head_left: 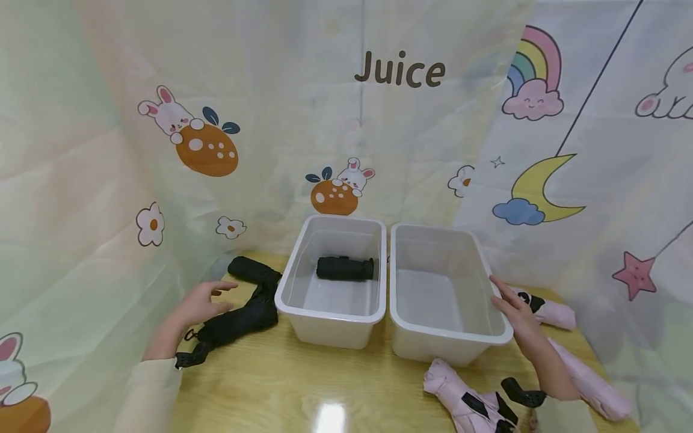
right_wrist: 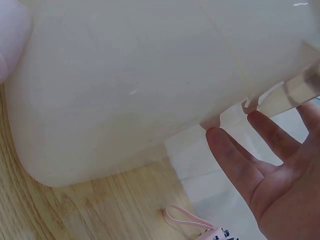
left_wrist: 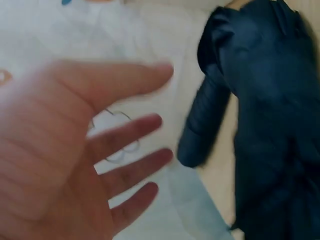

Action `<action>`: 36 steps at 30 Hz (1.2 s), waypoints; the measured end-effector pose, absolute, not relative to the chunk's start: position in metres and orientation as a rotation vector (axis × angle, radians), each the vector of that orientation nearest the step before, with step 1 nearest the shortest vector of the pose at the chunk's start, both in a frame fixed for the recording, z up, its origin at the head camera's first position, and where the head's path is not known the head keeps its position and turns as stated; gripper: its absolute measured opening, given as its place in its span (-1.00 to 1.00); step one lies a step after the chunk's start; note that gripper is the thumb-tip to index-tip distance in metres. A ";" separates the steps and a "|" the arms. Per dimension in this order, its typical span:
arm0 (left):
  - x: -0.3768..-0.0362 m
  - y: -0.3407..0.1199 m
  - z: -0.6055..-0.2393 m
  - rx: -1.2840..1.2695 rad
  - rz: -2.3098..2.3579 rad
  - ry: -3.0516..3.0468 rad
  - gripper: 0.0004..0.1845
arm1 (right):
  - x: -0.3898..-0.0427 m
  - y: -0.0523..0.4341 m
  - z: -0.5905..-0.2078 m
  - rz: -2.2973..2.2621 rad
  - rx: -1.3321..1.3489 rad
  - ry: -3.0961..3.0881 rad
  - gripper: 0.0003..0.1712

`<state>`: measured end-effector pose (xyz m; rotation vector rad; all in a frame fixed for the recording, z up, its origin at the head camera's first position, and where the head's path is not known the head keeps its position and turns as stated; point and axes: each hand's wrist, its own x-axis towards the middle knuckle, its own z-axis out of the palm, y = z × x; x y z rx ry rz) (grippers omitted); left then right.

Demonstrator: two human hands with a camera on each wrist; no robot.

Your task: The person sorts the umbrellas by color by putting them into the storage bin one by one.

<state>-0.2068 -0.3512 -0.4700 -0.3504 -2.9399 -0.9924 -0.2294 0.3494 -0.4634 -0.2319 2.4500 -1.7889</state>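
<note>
Umbrellas in black (head_left: 243,322) lie by the left edge of the desk (head_left: 260,391), beside the left hand (head_left: 201,304), which is spread and empty. The right hand (head_left: 521,325) touches the right bin (head_left: 428,347) with straight fingers. Pink umbrellas (head_left: 601,392) lie near the right edge.

L wrist view: blk umbrella (left_wrist: 275,105) cut off btm, fingers (left_wrist: 141,168) blurry.
</note>
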 end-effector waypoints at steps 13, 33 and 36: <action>-0.190 -0.342 -0.524 -0.438 -0.441 -3.000 -0.03 | -0.228 0.354 -0.461 -1.820 -0.254 2.377 -0.28; -0.194 -0.331 -0.543 -0.500 -0.358 -2.933 -0.07 | -0.227 0.353 -0.467 -1.877 -0.233 2.377 -0.30; -0.193 -0.329 -0.542 -0.461 -0.345 -2.929 -0.11 | -0.229 0.350 -0.469 -1.903 -0.243 2.364 -0.31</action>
